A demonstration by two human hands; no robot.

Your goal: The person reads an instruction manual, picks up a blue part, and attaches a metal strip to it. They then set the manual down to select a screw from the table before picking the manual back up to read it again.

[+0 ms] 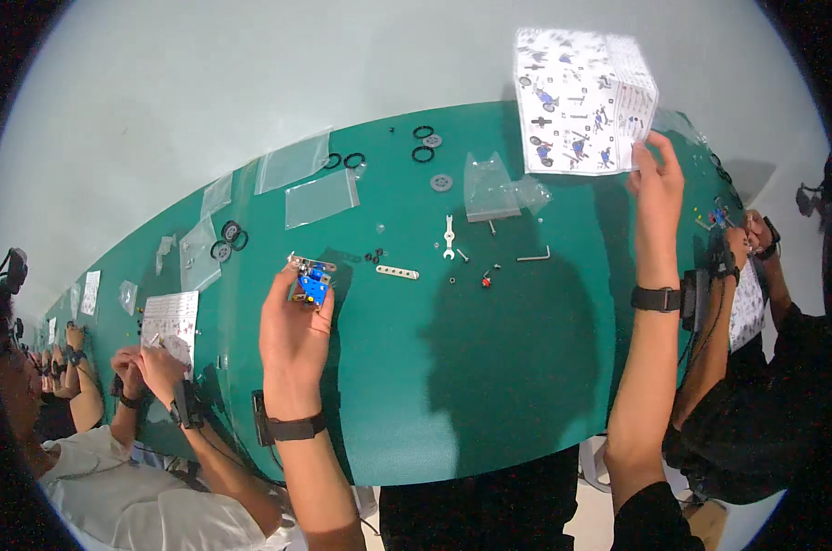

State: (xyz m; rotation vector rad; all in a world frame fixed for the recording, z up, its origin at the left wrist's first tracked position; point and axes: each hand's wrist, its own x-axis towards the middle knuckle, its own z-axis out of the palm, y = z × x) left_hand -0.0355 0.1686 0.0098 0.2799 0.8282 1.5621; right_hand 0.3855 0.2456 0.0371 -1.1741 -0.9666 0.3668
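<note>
My left hand [296, 335] grips a small blue and silver model assembly [313, 286] between thumb and fingers, above the table's left half. Farther off on the right, my right hand [657, 174] pinches the lower right corner of a folded instruction sheet [572, 101] printed with small assembly drawings, holding it up beyond the table's far edge. Between the hands lie a silver perforated strip [397, 272], a flat wrench [449, 237], an L-shaped hex key [534, 254], a small red part [486, 281] and several tiny screws and nuts.
Clear plastic bags [491, 188] lie on the green table [388, 386] near its far side, among black rings [422, 154] and grey wheels [441, 183]. On the left a person's hands [154, 367] work beside another sheet [172, 321]; on the right are another person's hands [751, 239].
</note>
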